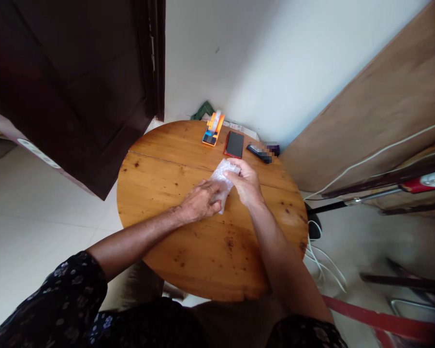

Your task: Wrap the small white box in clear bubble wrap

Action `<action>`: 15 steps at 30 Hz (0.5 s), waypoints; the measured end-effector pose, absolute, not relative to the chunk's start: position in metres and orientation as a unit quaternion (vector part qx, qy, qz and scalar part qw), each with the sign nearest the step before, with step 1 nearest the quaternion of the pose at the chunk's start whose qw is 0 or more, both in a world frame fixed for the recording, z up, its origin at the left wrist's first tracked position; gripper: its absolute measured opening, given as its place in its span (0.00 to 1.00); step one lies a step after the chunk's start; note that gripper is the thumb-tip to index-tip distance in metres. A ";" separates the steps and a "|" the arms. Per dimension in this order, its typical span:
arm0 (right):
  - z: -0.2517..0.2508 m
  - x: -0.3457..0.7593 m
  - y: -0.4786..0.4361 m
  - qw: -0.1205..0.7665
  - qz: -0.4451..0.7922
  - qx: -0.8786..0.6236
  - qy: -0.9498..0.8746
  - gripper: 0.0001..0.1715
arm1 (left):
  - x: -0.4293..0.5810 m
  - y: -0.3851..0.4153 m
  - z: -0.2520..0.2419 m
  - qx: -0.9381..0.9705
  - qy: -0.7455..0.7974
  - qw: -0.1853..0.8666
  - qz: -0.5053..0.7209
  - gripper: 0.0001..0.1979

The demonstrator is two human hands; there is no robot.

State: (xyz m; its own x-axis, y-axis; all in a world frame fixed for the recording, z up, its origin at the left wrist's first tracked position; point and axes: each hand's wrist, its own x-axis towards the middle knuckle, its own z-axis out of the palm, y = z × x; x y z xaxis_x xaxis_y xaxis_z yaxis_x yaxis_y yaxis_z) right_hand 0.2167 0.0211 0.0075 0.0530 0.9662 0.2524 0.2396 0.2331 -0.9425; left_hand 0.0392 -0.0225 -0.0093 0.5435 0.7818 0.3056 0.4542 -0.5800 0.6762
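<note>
A whitish, translucent packet that looks like folded bubble wrap lies slantwise near the middle of the round wooden table. Across its lower part rests my left hand, fingers bent over it and thumb near its lower end. My right hand pinches the upper right edge between thumb and fingers. Anything inside the wrap cannot be made out. Just beyond the packet is a dark-screened phone with a red edge. An orange and blue tape dispenser with a roll of clear tape stands behind it to the left.
A black object, partly blurred out, lies at the table's back right. Green cloth shows behind the table against the wall. A dark door stands left. White cables and a red bar are on the right.
</note>
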 end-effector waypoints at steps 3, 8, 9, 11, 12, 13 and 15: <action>0.015 0.215 0.014 0.471 0.302 -0.506 -0.656 0.25 | 0.039 -0.023 -0.011 0.837 0.374 0.253 0.309 0.15; 0.023 0.213 -0.006 0.436 0.227 -0.492 -0.719 0.31 | 0.039 -0.028 -0.011 0.823 0.415 0.230 0.313 0.15; 0.024 0.211 -0.010 0.434 0.210 -0.493 -0.725 0.31 | 0.039 -0.029 -0.010 0.816 0.429 0.229 0.313 0.16; 0.024 0.208 -0.019 0.440 0.180 -0.492 -0.729 0.30 | 0.039 -0.030 -0.009 0.796 0.464 0.233 0.312 0.18; 0.024 0.206 -0.023 0.446 0.169 -0.491 -0.729 0.30 | 0.039 -0.030 -0.008 0.783 0.482 0.239 0.311 0.19; 0.023 0.205 -0.026 0.451 0.161 -0.489 -0.729 0.30 | 0.039 -0.030 -0.007 0.772 0.497 0.246 0.311 0.21; 0.021 0.204 -0.032 0.454 0.151 -0.488 -0.730 0.30 | 0.039 -0.029 -0.007 0.752 0.517 0.259 0.318 0.25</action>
